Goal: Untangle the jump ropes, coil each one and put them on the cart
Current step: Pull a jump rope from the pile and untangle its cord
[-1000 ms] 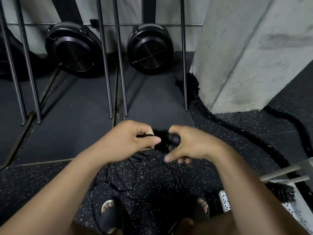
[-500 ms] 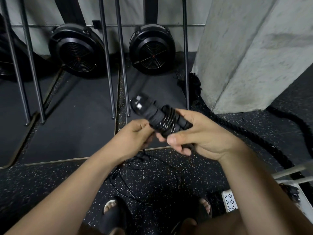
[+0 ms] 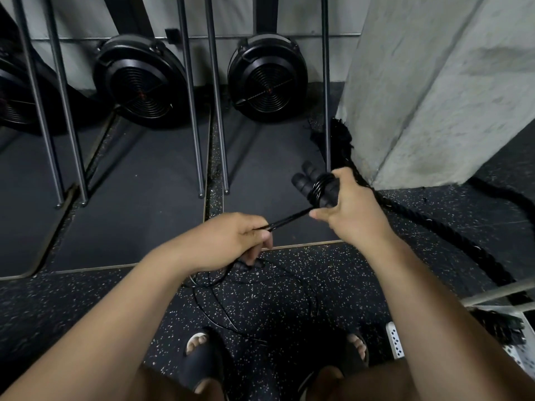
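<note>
With my right grip (image 3: 350,209) clamped round the wound handles (image 3: 307,180) and my left grip (image 3: 231,241) pinching the taut cord (image 3: 289,219), I fear the slack on the floor (image 3: 115,299) may snag my sandal (image 3: 202,360), loosening the coil short of the cart (image 3: 498,292).

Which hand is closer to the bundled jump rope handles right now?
Right. The right hand grips the handles directly. The left hand sits lower and to their left, pinching the cord that runs up to them.

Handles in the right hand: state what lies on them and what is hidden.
Turns of black cord wrap over the handles, running taut to the left hand. The right hand covers their lower ends.
</note>
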The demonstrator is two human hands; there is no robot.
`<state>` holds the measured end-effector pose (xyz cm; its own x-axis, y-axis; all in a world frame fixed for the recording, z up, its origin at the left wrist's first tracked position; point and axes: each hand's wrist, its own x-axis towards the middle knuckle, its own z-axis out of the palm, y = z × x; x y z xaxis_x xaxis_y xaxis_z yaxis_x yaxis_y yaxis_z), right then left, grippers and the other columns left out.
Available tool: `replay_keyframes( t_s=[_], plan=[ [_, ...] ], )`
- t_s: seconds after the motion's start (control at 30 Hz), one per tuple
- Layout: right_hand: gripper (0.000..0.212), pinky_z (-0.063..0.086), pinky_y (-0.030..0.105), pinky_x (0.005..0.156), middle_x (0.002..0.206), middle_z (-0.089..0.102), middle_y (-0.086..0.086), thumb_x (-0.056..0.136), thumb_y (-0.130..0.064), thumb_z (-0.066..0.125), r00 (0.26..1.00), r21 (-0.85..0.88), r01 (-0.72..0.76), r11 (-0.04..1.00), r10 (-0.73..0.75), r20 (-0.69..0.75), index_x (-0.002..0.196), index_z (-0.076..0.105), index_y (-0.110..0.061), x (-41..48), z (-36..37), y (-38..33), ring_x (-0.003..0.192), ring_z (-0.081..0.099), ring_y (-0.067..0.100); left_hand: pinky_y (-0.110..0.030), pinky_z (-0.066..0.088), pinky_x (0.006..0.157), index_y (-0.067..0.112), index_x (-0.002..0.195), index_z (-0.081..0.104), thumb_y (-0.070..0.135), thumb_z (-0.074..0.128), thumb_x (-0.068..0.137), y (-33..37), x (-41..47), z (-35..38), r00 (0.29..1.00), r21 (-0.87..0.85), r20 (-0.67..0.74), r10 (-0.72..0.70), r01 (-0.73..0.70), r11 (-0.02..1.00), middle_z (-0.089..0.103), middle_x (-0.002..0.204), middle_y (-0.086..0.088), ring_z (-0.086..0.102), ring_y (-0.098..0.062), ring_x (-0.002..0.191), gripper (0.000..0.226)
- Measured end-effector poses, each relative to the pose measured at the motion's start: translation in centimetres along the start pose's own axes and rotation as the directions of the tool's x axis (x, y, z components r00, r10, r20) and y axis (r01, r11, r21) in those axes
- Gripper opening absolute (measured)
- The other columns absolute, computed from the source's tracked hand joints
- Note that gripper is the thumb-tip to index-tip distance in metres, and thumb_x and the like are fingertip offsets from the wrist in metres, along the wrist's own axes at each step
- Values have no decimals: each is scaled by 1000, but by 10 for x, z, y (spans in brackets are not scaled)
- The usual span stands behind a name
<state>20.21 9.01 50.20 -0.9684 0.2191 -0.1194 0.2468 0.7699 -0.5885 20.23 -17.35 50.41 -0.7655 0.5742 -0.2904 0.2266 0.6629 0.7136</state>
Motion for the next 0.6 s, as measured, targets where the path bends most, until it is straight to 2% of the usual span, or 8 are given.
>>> replay_keyframes(
  t_s=[0.1,0.2,0.23,0.3,0.37,0.47,0.53,0.6],
  plan=[
    [70,62,35,62,107,76,6,78,-18,97,905,-167,-35,985,102,413,131,52,-28,-7,7,-7,73,75,21,-18,42,58,27,95,73,31,55,111,-2,0,-8,997,4,-69,30,-30,1000,64,66,6,53,-2,56,24],
    [60,48,24,44,95,80,4,80,-11,95,560,-117,86,989,49,827,128,61,-23,-27,6,-15,62,68,15,-17,37,53,23,94,74,28,60,109,-1,0,-9,994,-67,-70,82,-87,994,58,67,3,46,-3,53,21],
    [60,45,23,44,95,81,8,82,-10,94,457,-30,104,994,-21,889,130,61,-23,-34,0,-18,64,67,17,-17,36,52,20,95,74,27,62,108,-2,1,-8,993,-115,-63,105,-111,987,58,69,0,45,-3,53,19],
    [59,43,21,43,96,78,21,83,-6,92,355,196,64,979,-206,912,133,63,-21,-39,-17,-19,65,64,18,-22,40,58,19,98,75,28,64,107,-4,0,-9,985,-203,-67,156,-167,965,58,73,-4,49,-5,60,18],
    [63,43,21,41,89,69,25,80,-1,90,357,450,-23,893,-413,838,135,62,-10,-38,-32,-16,60,61,15,-22,45,64,9,104,76,19,62,107,-6,-1,-9,976,-311,-104,192,-215,926,61,75,-3,55,-4,65,17],
    [54,45,20,43,95,69,17,82,4,81,447,735,-169,657,-613,651,131,62,-4,-33,-36,-11,59,61,13,-15,50,66,5,92,73,-11,57,102,-1,-2,-2,965,-425,-171,201,-256,868,71,77,9,65,0,70,25],
    [43,46,20,44,97,67,15,85,2,79,570,826,-181,534,-627,530,125,64,-8,-32,-29,-11,61,60,14,-26,58,68,10,94,74,6,59,105,3,1,3,970,-468,-160,182,-237,851,79,84,-2,74,-13,75,19],
    [44,45,23,46,95,65,14,87,-2,84,705,848,-140,511,-550,447,124,60,-7,-32,-21,-16,66,60,17,-41,61,73,16,100,74,17,56,108,5,3,6,979,-469,-143,148,-199,860,80,92,-13,79,-26,80,20]
  ],
)
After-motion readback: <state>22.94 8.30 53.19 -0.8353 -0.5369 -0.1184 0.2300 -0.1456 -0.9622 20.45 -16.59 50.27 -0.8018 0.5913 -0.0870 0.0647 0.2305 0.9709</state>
